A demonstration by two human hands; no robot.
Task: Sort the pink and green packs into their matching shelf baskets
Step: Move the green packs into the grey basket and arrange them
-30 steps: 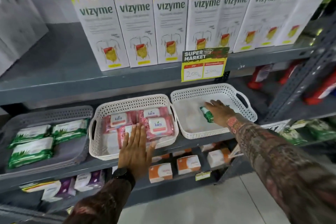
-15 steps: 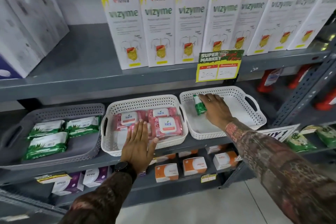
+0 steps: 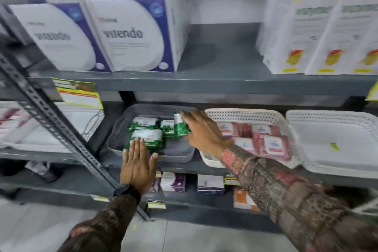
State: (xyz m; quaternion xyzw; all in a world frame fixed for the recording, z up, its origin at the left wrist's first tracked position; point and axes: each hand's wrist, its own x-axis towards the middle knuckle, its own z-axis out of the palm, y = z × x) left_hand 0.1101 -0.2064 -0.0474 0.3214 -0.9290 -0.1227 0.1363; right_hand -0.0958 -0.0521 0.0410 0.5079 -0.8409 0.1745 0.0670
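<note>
A grey basket on the middle shelf holds several green packs. My right hand reaches over it and grips one more green pack, held on edge above the basket's right side. My left hand lies flat with fingers spread on the basket's front rim, fingertips touching the nearest green pack. To the right, a white basket holds several pink packs. Further right stands another white basket with only a small green scrap inside.
A slanted perforated metal upright crosses the shelf left of my left hand. White and purple boxes and tall white and yellow boxes stand on the shelf above. Small boxes fill the shelf below. Another white basket sits far left.
My right hand lifted the green pack out of the right white basket and carried it left over the grey basket. My left hand shifted from the pink basket's front to the grey basket's front.
</note>
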